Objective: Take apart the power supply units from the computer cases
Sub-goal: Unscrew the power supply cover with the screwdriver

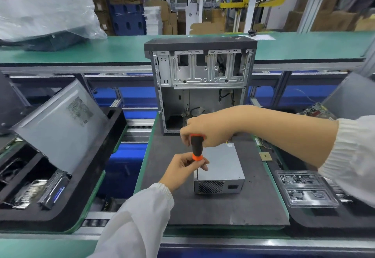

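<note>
A grey power supply unit (222,166) lies on the dark foam mat (203,209), its vented face and socket toward me. Behind it stands an open computer case (199,83), its side panel off, with loose cables inside. A screwdriver with a black and orange handle (196,146) stands upright, its shaft reaching down at the unit's front left top corner. My right hand (205,130) grips the top of the handle from above. My left hand (185,169) pinches the orange collar and the shaft below it.
A black tray with a grey side panel (60,123) and drives sits at the left. At the right are a clear plastic tray of small parts (306,188) and a small chip (265,156). A plastic-wrapped case (44,18) lies on the green shelf behind.
</note>
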